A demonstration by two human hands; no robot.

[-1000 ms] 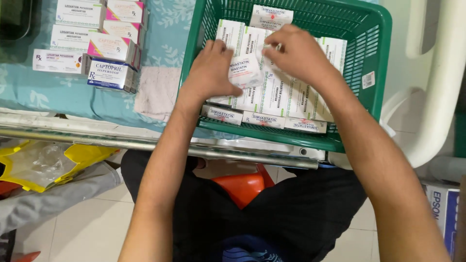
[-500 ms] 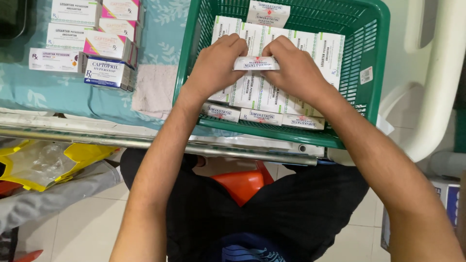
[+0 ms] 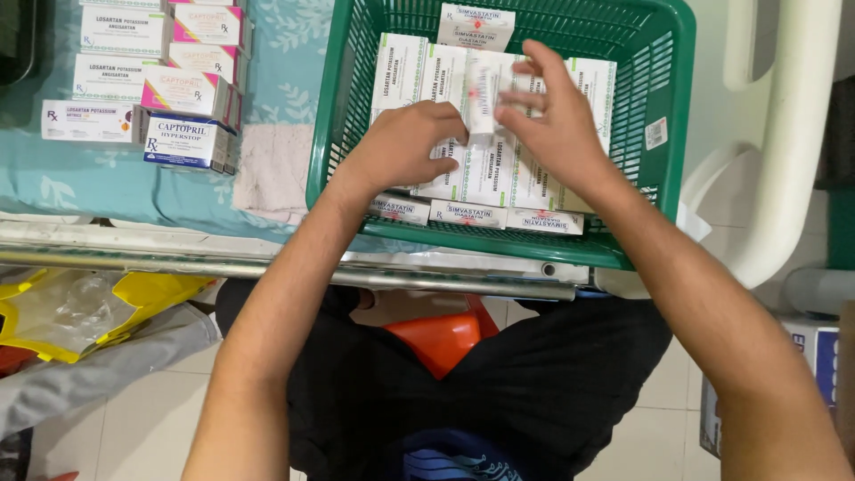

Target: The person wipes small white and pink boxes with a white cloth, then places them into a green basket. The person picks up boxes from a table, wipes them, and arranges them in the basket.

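Both hands worked inside a green basket (image 3: pixel 672 134) that stood on a table with a teal cloth (image 3: pixel 285 53). The small white box (image 3: pixel 482 93) stood upright over the middle of the packed rows of white boxes (image 3: pixel 499 174), pinched between the fingertips of the left hand (image 3: pixel 405 147) and the right hand (image 3: pixel 557 125). The left fingers were curled against its lower left side; the right fingers lay spread along its right edge. Stacked boxes (image 3: pixel 156 80) sat near the table's left edge.
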